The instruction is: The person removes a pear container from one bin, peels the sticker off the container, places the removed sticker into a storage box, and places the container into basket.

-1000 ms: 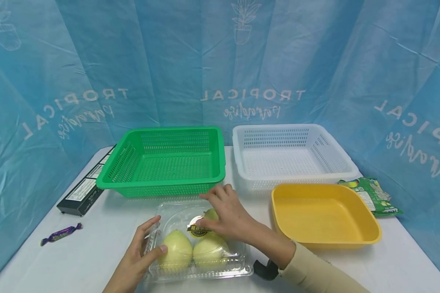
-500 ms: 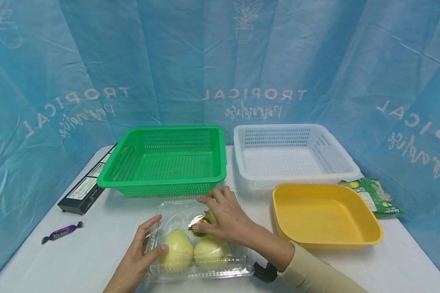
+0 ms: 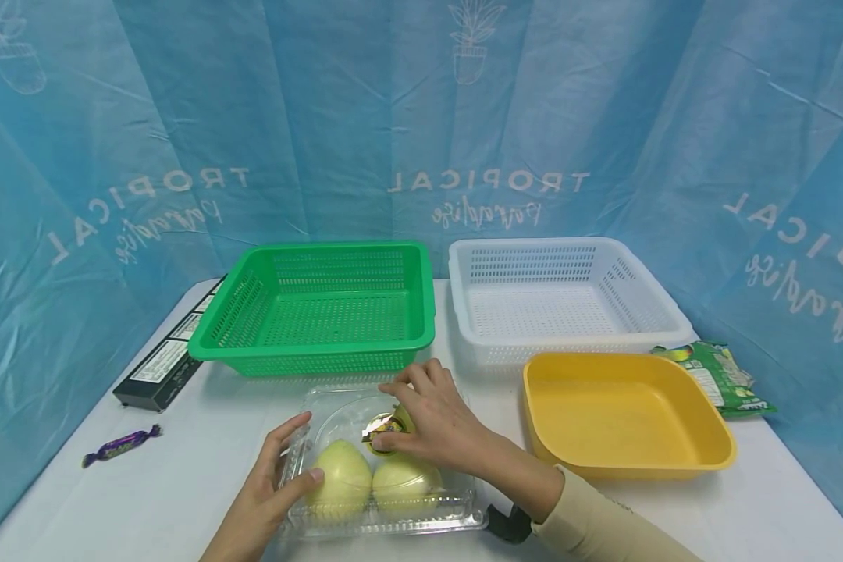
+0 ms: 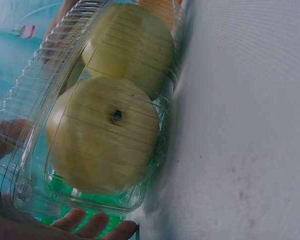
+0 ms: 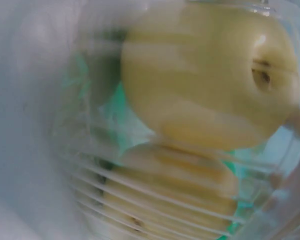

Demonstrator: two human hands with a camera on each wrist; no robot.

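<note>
In the head view a clear plastic fruit box (image 3: 330,398) lies at the table's near middle. Through its lid show pale yellow-green pears (image 3: 340,480); another is partly hidden behind my right hand. My left hand (image 3: 263,488) grips the box's left side, thumb on the lid. In the left wrist view its fingers (image 4: 92,225) lie along the box's edge. Over the lid's far right part sits my right hand (image 3: 432,410), fingers bent, thumb at the round sticker (image 3: 385,428). Whether it pinches anything cannot be told. The right wrist view shows blurred pears (image 5: 205,75) through plastic.
Behind stand a green basket (image 3: 309,355) and a white basket (image 3: 548,339). To the right are a yellow basin (image 3: 625,460) and a green snack packet (image 3: 723,378). A purple-wrapped candy (image 3: 121,445) and a black box (image 3: 158,378) lie left. A black curved piece (image 3: 509,524) sits by the right wrist.
My right thumb has shifted slightly over the sticker, covering it differently. The left hand keeps its hold on the box, and the box stays in place.
</note>
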